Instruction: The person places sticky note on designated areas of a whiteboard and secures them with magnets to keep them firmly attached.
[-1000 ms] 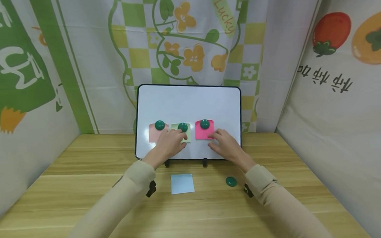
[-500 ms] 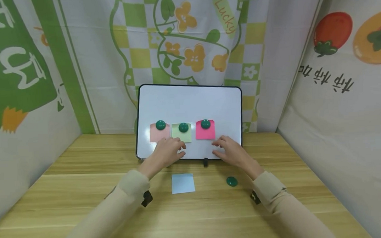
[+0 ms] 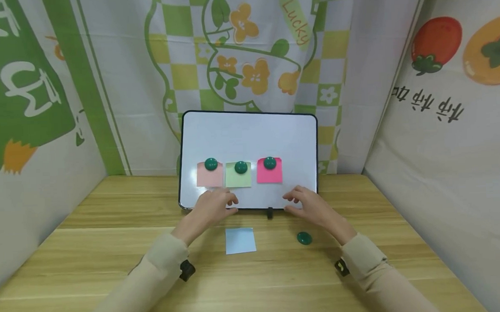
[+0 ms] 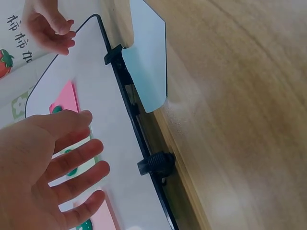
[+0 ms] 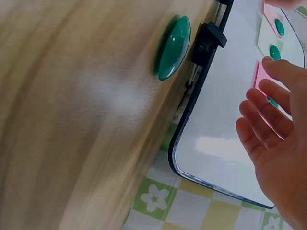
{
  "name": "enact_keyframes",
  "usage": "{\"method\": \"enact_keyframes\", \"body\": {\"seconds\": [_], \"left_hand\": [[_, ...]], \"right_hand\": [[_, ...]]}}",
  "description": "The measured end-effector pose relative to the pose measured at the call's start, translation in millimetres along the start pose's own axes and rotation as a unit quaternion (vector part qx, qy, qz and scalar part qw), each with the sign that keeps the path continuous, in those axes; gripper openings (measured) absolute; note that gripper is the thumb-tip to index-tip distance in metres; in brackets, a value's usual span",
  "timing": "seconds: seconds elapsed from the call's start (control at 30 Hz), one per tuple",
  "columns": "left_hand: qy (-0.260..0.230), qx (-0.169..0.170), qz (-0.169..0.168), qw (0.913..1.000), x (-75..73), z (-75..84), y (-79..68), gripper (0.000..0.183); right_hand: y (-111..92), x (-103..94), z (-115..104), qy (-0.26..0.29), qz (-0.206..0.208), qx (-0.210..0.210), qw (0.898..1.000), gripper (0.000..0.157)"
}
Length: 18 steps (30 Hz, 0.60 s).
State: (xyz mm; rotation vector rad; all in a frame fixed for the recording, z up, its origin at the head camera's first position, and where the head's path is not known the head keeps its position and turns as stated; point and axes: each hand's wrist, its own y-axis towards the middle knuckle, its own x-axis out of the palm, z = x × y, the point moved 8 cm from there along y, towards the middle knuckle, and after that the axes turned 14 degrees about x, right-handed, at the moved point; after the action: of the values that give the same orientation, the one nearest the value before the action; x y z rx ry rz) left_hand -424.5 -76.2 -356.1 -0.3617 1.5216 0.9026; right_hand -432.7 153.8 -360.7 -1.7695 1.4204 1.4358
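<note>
Both hands hover in front of the lower part of a whiteboard [image 3: 249,132], holding nothing. My left hand [image 3: 212,206] is below the pale pink sticky note [image 3: 209,178] and the light green sticky note [image 3: 239,179]; its fingers are loosely bent in the left wrist view. My right hand [image 3: 312,207] is below and right of the bright pink sticky note [image 3: 269,174], fingers relaxed. A green round magnet [image 3: 211,163] sits at the top of each note. On the table lie a light blue sticky note [image 3: 240,240], between the hands, and a loose green magnet [image 3: 304,238] below the right hand.
The black-framed whiteboard leans back on black stand clips [image 4: 158,164] at the rear of the wooden table [image 3: 255,286]. Behind it hangs a patterned curtain [image 3: 254,58], with printed cloth [image 3: 442,133] along the right side.
Both hands have drawn back from the notes, down toward the table and apart from each other. The notes and magnets stay in place.
</note>
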Motion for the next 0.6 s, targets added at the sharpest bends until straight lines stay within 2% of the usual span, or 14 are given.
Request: {"method": "enact_keyframes", "body": {"seconds": [0.17,0.37,0.6], "left_hand": [[-0.020,-0.017,-0.017,0.9995,3.1,-1.4,-6.4,0.021],[-0.039,-0.038,-0.030,0.9980,6.9,-2.9,-14.0,0.019],[-0.054,-0.040,-0.037,0.9971,11.0,-2.9,-22.2,0.021]], "right_hand": [[-5.4,2.6,4.6,0.001,-0.019,0.007,1.000,0.032],[-13.2,3.6,7.0,-0.003,-0.031,-0.011,0.999,0.030],[-22.9,5.5,12.6,0.023,-0.066,-0.007,0.998,0.031]]}}
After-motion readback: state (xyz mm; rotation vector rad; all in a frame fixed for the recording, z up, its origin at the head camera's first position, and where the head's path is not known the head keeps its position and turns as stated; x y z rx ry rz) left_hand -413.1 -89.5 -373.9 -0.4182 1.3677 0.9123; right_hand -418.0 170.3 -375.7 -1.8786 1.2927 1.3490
